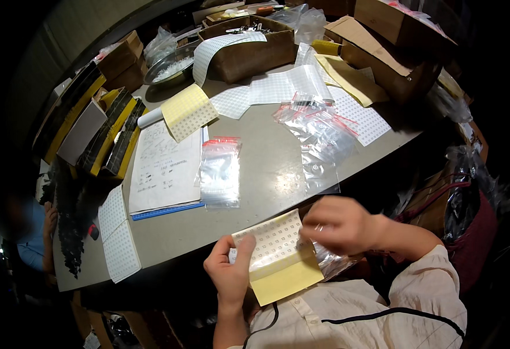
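Note:
A sheet of small printed stickers (275, 239) with a yellow backing hangs over my lap, just off the near table edge; its lower part is folded so the yellow side shows. My left hand (230, 270) grips its left edge, thumb on top. At the sheet's right edge is my right hand (342, 224), fingers curled together in a pinch and slightly blurred; what lies between the fingertips is too small to make out. See-through plastic bags (335, 263) lie under my right hand, partly hidden by it and the sheet.
On the grey table (260, 168) lie red-topped zip bags (221, 174), a pile of similar bags (319, 131), a paper pad (164, 168) and more sticker sheets (120, 238). Cardboard boxes (246, 55) and a bowl (173, 70) stand behind. Another person's hand (50, 218) shows far left.

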A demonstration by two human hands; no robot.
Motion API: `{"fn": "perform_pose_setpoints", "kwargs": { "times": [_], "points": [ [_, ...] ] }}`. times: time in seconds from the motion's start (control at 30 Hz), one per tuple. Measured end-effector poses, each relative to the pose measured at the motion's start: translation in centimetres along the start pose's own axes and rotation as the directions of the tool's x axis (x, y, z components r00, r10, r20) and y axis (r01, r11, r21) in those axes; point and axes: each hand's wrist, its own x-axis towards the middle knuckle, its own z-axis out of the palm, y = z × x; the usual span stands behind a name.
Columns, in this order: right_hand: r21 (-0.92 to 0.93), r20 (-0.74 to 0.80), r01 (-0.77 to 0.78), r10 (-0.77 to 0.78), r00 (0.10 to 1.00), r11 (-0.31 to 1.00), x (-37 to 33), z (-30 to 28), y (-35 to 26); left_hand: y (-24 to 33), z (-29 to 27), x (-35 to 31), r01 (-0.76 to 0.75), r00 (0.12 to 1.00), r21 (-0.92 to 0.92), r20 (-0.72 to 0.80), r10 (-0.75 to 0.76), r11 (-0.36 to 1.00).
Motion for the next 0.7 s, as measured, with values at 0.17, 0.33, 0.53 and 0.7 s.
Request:
{"fn": "perform_pose_setpoints", "kwargs": {
  "times": [0.17,0.33,0.53,0.7],
  "points": [
    [0.063,0.282,-0.7,0.66,0.696,0.711,0.8,-4.7,5.7,0.4,-1.1,0.1,0.024,0.997,-0.081,-0.065,-0.03,0.996],
    [-0.219,0.279,-0.601,0.64,0.716,0.769,0.7,-4.2,8.4,0.4,-1.5,0.2,0.028,0.997,-0.11,-0.062,-0.035,0.993],
    [-0.275,0.41,-0.617,0.671,0.618,0.737,2.1,-5.1,8.0,0.4,-2.1,-0.1,0.031,0.996,-0.173,-0.079,-0.045,0.984],
    [-0.362,0.251,-0.634,0.726,0.64,0.683,2.2,-5.0,5.0,0.6,-2.6,-0.3,-0.015,0.992,-0.178,-0.128,-0.008,0.984]
  ]
}}
